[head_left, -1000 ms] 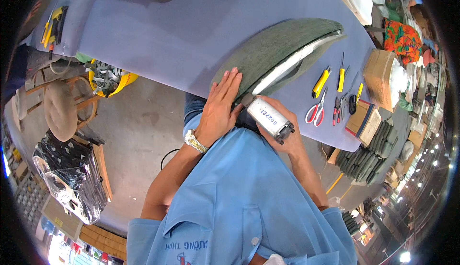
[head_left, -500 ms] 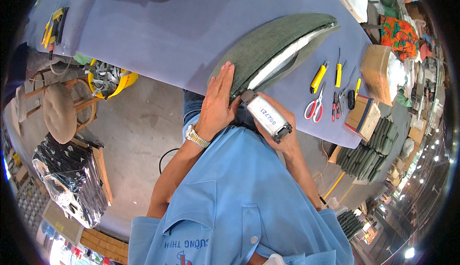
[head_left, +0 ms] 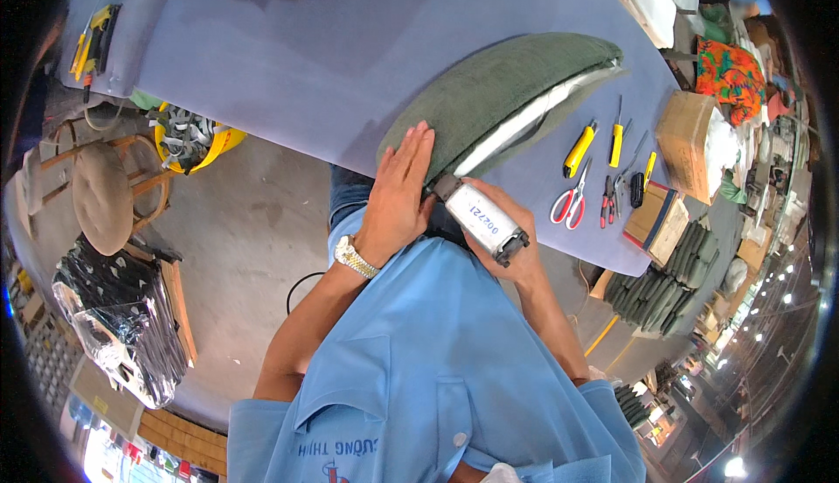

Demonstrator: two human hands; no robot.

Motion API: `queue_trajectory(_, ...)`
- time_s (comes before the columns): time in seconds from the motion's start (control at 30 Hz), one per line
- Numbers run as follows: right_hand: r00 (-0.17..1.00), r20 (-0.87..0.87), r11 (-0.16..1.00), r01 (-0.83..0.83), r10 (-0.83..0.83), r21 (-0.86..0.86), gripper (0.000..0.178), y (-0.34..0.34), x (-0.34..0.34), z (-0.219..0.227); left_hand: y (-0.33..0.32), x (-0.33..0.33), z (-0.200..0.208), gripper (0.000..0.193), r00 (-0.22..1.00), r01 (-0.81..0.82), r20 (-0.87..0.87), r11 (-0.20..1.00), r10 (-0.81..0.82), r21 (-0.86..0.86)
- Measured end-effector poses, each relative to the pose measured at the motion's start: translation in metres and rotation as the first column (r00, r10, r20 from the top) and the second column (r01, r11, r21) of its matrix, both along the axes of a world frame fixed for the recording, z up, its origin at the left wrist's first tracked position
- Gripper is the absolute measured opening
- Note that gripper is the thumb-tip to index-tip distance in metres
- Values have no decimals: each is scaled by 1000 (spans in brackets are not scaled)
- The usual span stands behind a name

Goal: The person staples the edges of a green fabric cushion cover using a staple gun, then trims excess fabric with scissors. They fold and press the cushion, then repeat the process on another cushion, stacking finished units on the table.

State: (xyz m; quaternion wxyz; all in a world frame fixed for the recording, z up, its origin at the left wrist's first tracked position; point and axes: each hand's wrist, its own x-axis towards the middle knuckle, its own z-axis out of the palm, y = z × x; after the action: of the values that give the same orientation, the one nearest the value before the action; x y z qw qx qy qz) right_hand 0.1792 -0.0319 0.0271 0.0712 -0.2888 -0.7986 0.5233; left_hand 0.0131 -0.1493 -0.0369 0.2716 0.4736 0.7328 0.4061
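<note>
A curved, dark green fabric-covered cushion (head_left: pixel 502 90) lies on the table, its near end towards me. White lining (head_left: pixel 524 120) shows along its open right edge. My left hand (head_left: pixel 398 187) rests flat on the near end of the cushion, fingers stretched out and the thumb close to the edge. My right hand (head_left: pixel 526 260) is wrapped round a staple gun (head_left: pixel 483 218) with a white body and dark ends. The gun's nose meets the cushion's near corner, beside my left thumb. The exact contact point and the gun's handle are hidden.
Right of the cushion lie red-handled scissors (head_left: pixel 570 207), a yellow cutter knife (head_left: pixel 579 149), a yellow-handled screwdriver (head_left: pixel 617 138) and red pliers (head_left: pixel 607 203). Cardboard boxes (head_left: pixel 684 138) stand at the table's right edge. A yellow bucket (head_left: pixel 214 152) and a stool (head_left: pixel 103 199) are at left.
The staple gun's nose has shifted slightly left and down along the cushion's near end. The cushion's upper face shows a little more. My left hand stays flat on it.
</note>
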Motion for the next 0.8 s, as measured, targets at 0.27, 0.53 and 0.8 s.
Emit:
queue_trajectory(0.27,996,5,993,92,-92,-70,59,-9,-5,4,1,-1,1,105,1000,-16,23,1000,16,-2)
queue_trajectory(0.53,947,180,945,294,-268,-141,68,9,73,-4,6,-3,-2,95,995,-87,59,996,86,16)
queue_trajectory(0.8,827,268,799,312,-495,514,72,80,88,-116,7,-6,-1,95,999,-37,31,999,37,4)
